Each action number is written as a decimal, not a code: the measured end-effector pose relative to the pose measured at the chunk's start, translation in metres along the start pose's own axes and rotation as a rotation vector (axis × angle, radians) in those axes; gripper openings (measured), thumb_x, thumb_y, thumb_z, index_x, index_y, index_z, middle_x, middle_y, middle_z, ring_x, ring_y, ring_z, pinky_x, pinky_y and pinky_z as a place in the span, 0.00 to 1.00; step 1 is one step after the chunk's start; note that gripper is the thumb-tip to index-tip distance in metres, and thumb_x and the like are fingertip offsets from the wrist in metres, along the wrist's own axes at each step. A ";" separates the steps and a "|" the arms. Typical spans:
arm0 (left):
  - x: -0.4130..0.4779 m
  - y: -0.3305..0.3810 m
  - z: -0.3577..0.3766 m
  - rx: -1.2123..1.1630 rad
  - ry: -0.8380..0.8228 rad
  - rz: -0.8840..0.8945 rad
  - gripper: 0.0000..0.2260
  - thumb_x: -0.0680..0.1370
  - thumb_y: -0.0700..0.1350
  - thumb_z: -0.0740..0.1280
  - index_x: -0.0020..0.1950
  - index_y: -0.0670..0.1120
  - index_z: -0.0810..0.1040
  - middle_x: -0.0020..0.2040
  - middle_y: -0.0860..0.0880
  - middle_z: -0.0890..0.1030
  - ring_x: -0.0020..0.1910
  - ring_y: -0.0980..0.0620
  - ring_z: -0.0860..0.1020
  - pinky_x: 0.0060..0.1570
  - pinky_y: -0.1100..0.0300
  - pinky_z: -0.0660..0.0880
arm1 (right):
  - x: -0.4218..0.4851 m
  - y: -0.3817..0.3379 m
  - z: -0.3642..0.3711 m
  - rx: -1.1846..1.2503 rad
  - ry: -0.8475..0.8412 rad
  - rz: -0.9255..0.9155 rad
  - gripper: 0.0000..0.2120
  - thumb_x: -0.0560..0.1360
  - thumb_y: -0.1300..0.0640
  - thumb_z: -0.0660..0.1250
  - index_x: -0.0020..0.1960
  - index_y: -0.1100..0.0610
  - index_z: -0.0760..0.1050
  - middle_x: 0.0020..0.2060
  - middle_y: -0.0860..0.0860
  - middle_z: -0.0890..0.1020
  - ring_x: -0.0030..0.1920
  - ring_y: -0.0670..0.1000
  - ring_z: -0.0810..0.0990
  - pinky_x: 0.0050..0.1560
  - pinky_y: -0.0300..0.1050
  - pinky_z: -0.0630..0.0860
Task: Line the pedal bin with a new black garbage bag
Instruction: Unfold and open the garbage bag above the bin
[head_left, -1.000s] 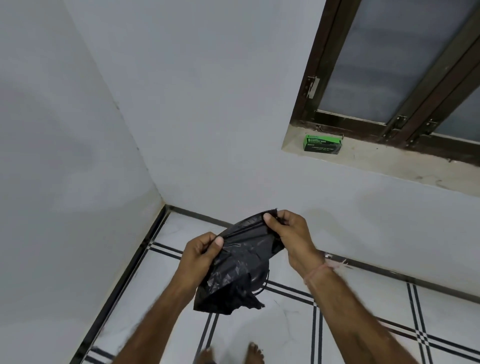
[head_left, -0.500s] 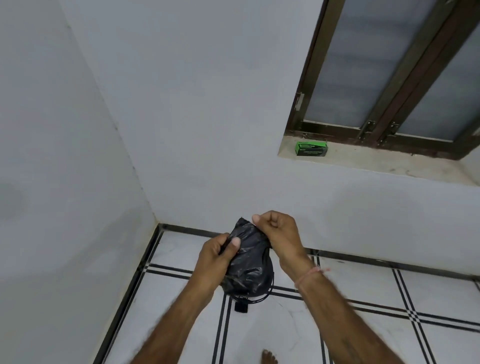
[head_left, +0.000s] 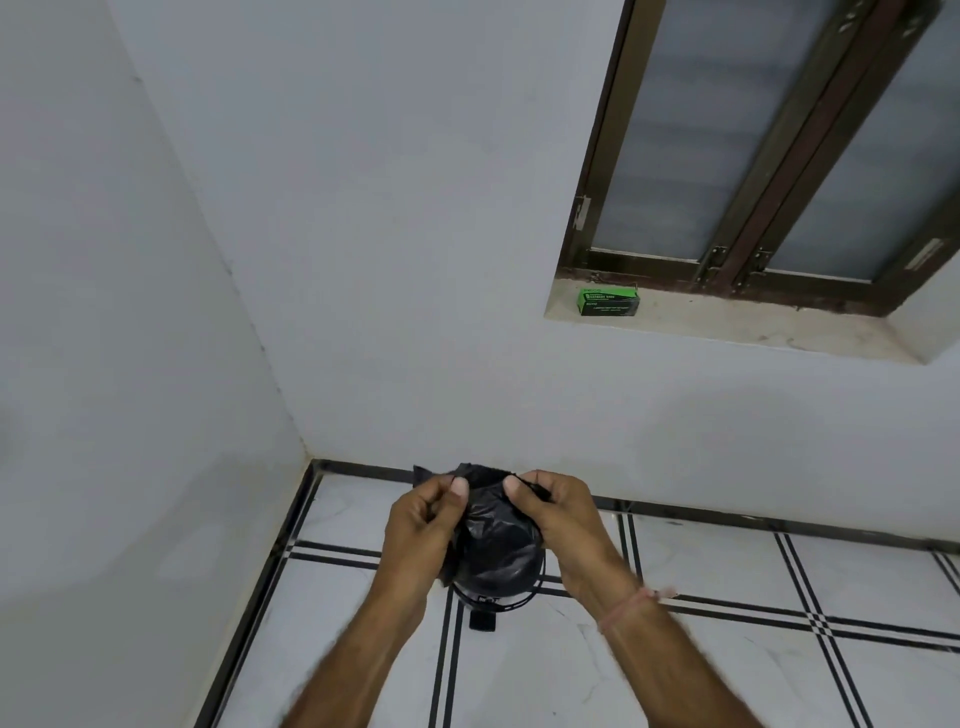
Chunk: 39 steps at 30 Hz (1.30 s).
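Bare floor right; corner walls left.

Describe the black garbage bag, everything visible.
The black garbage bag is thin, glossy, crinkled plastic, bunched rather than spread. The left hand and right hand each pinch its top edge, thumbs forward, holding it in the air. It hangs over the pedal bin, hiding most of it.

Room corner of two plain pale-grey walls meeting a white tiled floor with paired black lines and a dark skirting strip; dark-framed window with frosted panes, upper right; stone windowsill bearing one green box at its left end.
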<state>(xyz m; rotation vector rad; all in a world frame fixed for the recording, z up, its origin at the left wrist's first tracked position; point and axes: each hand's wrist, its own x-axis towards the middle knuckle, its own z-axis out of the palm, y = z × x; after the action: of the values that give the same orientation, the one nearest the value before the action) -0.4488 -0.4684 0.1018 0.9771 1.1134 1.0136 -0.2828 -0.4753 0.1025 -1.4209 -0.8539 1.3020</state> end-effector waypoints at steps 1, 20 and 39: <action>0.000 0.003 0.001 0.000 -0.008 0.003 0.11 0.83 0.47 0.66 0.55 0.42 0.85 0.47 0.40 0.87 0.45 0.44 0.86 0.39 0.58 0.81 | 0.000 -0.002 -0.001 -0.011 -0.012 -0.002 0.08 0.79 0.57 0.73 0.46 0.61 0.85 0.42 0.62 0.88 0.43 0.59 0.87 0.47 0.51 0.84; -0.004 0.006 0.035 -0.208 0.155 -0.094 0.16 0.71 0.48 0.78 0.49 0.38 0.80 0.42 0.39 0.83 0.42 0.44 0.81 0.44 0.50 0.81 | -0.023 -0.002 -0.005 -0.180 0.128 -0.404 0.07 0.79 0.52 0.73 0.46 0.55 0.80 0.38 0.47 0.83 0.39 0.50 0.81 0.41 0.44 0.78; 0.008 -0.014 0.023 -0.470 0.203 -0.175 0.11 0.76 0.52 0.69 0.47 0.44 0.81 0.45 0.44 0.83 0.44 0.48 0.81 0.41 0.59 0.84 | -0.009 -0.006 -0.008 0.382 0.183 0.201 0.10 0.83 0.58 0.67 0.46 0.61 0.81 0.40 0.56 0.87 0.41 0.52 0.86 0.39 0.40 0.84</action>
<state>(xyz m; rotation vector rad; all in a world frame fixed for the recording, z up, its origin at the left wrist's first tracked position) -0.4229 -0.4664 0.0907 0.4004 1.0381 1.1780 -0.2761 -0.4832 0.1106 -1.3145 -0.3233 1.3729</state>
